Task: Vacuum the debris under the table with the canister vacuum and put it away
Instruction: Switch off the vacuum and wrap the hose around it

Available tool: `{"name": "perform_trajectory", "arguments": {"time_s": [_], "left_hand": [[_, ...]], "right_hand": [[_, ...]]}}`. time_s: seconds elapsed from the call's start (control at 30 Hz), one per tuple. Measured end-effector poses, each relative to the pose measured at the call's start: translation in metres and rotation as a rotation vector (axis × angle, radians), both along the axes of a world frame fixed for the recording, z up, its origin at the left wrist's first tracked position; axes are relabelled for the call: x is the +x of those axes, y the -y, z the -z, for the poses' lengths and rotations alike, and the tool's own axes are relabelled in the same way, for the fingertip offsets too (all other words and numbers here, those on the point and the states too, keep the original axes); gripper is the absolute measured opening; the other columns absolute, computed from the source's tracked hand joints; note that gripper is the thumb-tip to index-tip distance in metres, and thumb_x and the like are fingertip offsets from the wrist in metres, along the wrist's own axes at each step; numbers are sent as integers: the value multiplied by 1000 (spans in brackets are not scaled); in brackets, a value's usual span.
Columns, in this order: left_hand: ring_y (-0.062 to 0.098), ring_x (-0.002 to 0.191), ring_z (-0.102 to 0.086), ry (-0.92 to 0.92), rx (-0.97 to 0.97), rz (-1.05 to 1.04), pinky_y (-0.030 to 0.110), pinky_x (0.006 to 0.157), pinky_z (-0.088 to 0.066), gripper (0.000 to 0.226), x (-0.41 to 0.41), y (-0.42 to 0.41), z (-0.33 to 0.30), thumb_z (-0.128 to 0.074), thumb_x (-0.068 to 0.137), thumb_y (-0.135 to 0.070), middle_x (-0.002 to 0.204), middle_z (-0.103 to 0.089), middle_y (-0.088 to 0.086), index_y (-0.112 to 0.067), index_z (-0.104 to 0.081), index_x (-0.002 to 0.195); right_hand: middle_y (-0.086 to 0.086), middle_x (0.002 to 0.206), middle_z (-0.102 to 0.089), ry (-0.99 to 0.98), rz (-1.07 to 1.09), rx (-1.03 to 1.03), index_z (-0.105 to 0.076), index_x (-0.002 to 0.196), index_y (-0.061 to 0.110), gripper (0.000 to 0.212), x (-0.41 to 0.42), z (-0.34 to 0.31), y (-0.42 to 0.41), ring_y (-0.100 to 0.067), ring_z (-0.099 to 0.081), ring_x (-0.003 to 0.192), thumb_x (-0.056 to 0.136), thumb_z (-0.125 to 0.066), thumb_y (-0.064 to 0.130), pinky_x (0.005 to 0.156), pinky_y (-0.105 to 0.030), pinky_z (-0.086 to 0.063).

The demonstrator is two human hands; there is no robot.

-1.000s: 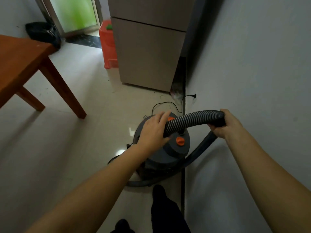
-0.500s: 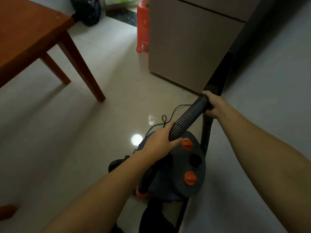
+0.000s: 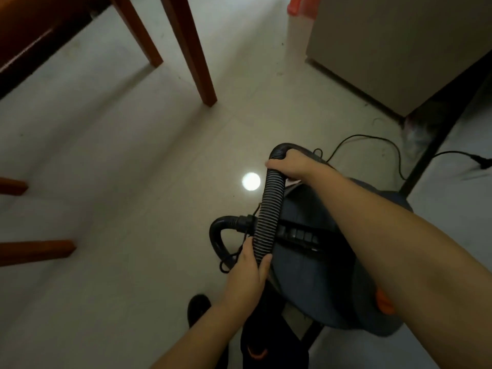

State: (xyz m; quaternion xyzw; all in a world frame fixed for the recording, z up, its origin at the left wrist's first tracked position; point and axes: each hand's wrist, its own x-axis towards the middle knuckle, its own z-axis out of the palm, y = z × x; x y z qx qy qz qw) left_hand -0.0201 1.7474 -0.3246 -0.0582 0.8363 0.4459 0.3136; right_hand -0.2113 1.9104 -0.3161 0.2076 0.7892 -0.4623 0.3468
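Floor (image 3: 119,161) fills most of my view, pale glossy tile with a round light glare near centre. Table (image 3: 32,30) is top left, two of its legs (image 3: 191,49) coming down to the tile. Beige cabinet (image 3: 394,43) sits top right, something orange (image 3: 300,5) just beside it at the top edge. Vacuum (image 3: 319,267) is lower right of centre, dark grey canister right against the wall (image 3: 452,182), orange knob (image 3: 383,302) on its near side, black handle across the top. Ribbed hose (image 3: 269,211) runs up over the canister between my hands; another black loop of it curls out on the canister's left. Right hand (image 3: 290,166) is clenched round the hose at the far bend. Left hand (image 3: 247,272) grips the near end, thumb and fingers wrapped on it. Thin black cord (image 3: 372,139) trails on the floor behind the canister toward the wall. Dark shoe (image 3: 198,307) shows below my left wrist
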Motion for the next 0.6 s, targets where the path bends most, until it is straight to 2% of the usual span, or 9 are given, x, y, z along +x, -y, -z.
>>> {"name": "perform_trajectory", "arguments": {"time_s": [0.1, 0.13, 0.17, 0.2, 0.27, 0.33, 0.4, 0.5, 0.6], "left_hand": [[18, 104, -55, 82, -19, 1, 31, 86, -47, 45, 1, 6, 28, -39, 100, -32, 124, -53, 3, -20, -26, 141], [20, 101, -56, 116, -30, -4, 33, 84, -48, 41, 1, 7, 35, -39, 100, -32, 121, -54, 5, -18, -27, 138], [20, 97, -56, 149, -40, -6, 34, 82, -48, 38, 1, 9, 40, -38, 100, -31, 118, -55, 6, -15, -29, 134], [20, 95, -55, 176, -47, -7, 34, 81, -48, 35, 0, 10, 46, -38, 101, -30, 115, -55, 7, -14, -31, 131], [21, 92, -54, 214, -82, 15, 35, 78, -47, 29, -4, 12, 54, -38, 101, -29, 113, -54, 10, -11, -33, 124], [25, 90, -55, 236, -121, 64, 34, 73, -45, 28, -9, 14, 58, -38, 101, -29, 114, -54, 14, -10, -33, 119], [29, 93, -56, 280, -136, 100, 35, 72, -44, 30, -14, 15, 59, -37, 100, -33, 116, -54, 15, -10, -33, 119], [31, 103, -57, 244, -201, 115, 42, 83, -47, 41, -26, 13, 59, -33, 99, -44, 121, -56, 12, -13, -38, 125], [31, 115, -51, 204, -317, 156, 47, 90, -45, 43, -47, 3, 63, -31, 99, -46, 128, -53, 11, -13, -43, 124]], "right_hand": [[-19, 101, -64, -58, -116, 171, -61, 108, -6, 51, 3, 21, 13, -34, -62, 105, 91, -57, 42, 85, -37, -47], [-20, 111, -62, -37, -182, 267, -53, 123, -5, 63, 5, 27, 16, -36, -57, 117, 91, -53, 49, 96, -43, -41], [-20, 130, -55, 15, -303, 381, -35, 141, -2, 78, 8, 30, 20, -39, -46, 130, 91, -49, 56, 108, -53, -28], [-17, 146, -43, 74, -474, 477, -15, 151, 7, 87, 12, 33, 24, -41, -34, 139, 90, -45, 61, 111, -64, -10], [-10, 158, -27, 148, -805, 565, 0, 154, 25, 89, 24, 34, 31, -43, -20, 144, 87, -38, 70, 106, -74, 9], [-11, 159, -23, 187, -982, 609, 3, 153, 34, 93, 35, 29, 38, -47, -14, 144, 82, -37, 78, 103, -76, 13], [-17, 158, -23, 199, -1067, 672, 4, 153, 33, 96, 42, 22, 46, -51, -10, 143, 81, -41, 78, 103, -76, 13], [-19, 157, -23, 193, -1117, 726, 3, 154, 27, 95, 45, 23, 57, -49, -5, 145, 84, -43, 72, 103, -75, 14], [-18, 159, -20, 197, -1104, 714, 5, 154, 27, 95, 42, 32, 59, -48, 0, 145, 85, -43, 71, 104, -74, 14]]}}
